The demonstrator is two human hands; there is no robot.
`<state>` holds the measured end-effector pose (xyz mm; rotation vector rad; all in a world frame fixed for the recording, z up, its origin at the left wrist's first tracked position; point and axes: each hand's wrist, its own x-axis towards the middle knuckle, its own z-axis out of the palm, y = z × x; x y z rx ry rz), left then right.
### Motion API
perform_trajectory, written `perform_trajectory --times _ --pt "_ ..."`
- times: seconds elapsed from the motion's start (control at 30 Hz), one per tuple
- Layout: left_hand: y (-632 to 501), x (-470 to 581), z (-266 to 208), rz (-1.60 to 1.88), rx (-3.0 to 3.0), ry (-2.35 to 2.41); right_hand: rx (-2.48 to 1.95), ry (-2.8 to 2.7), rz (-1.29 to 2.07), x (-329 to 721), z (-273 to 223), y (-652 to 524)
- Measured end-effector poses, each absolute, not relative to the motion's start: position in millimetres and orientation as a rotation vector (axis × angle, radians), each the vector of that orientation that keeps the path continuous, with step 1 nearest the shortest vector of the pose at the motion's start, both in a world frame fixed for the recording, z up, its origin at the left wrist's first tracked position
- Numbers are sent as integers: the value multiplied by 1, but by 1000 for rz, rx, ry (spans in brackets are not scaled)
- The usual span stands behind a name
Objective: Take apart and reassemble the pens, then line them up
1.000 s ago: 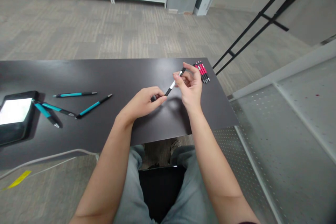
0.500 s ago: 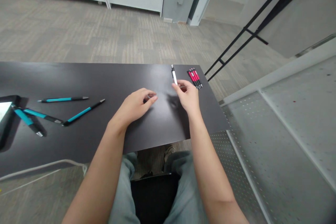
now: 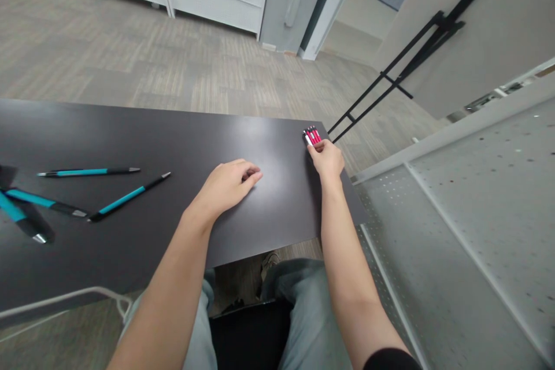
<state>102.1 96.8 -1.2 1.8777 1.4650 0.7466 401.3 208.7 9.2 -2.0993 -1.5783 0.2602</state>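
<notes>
At the far right corner of the dark table (image 3: 195, 139), my right hand (image 3: 328, 161) pinches a white pen (image 3: 309, 141) between thumb and fingers. The pen lies along the left side of a row of several red-and-black pens (image 3: 316, 135); whether it touches them I cannot tell, and its lower end is hidden by my fingers. My left hand (image 3: 228, 185) rests near the middle of the table, palm down, fingers loosely curled with the thumb apart, holding nothing visible.
Several blue-and-black pens lie scattered on the left, among them one blue pen (image 3: 89, 172) and another slanting blue pen (image 3: 128, 199). A white cable (image 3: 65, 296) runs along the near left edge. A perforated grey panel (image 3: 459, 231) stands to the right.
My right hand has carried the white pen right, from above the table to beside the red pens. My left hand has barely moved. The view has shifted, and the tablet-like device at left is out of sight.
</notes>
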Motion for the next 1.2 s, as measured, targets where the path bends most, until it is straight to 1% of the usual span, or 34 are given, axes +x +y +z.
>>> perform_trajectory --times 0.27,0.83,1.07,1.2 --pt "98 102 -2 701 1919 1461 -2125 -1669 150 407 -5 223" --pt "98 103 0 691 1912 1495 -2132 -1515 242 405 -11 225" --pt "99 102 -1 712 1902 1474 -2056 -1486 201 403 -10 221" --pt "98 102 -1 729 1875 1486 -1890 -1343 150 408 -10 223"
